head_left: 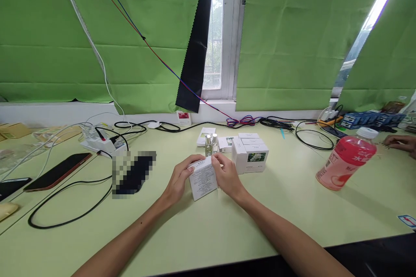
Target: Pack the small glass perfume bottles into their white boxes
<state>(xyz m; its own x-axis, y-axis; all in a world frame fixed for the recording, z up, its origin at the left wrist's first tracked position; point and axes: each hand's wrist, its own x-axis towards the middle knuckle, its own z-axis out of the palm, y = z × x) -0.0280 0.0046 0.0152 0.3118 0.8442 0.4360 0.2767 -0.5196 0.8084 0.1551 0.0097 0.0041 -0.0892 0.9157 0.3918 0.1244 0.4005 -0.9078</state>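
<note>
A small white carton (203, 179) with printed text on its face is held slightly tilted above the table. My left hand (178, 180) grips its left side, and my right hand (227, 176) pinches its upper right edge. Just behind the carton stand two small glass bottles with shiny caps, the left bottle (208, 146) and the right bottle (215, 143). To the right of my right hand is a group of white boxes (250, 167), the front one with a white-flower picture. Flat white packaging (205, 136) lies behind the bottles.
A pink drink bottle (346, 162) stands on the right. Phones, such as the red-edged phone (58, 172), and a white power strip (103, 142) with looping cables lie left. Another person's hand (401, 143) rests at the far right. The table's front edge (253, 261) is near my arms.
</note>
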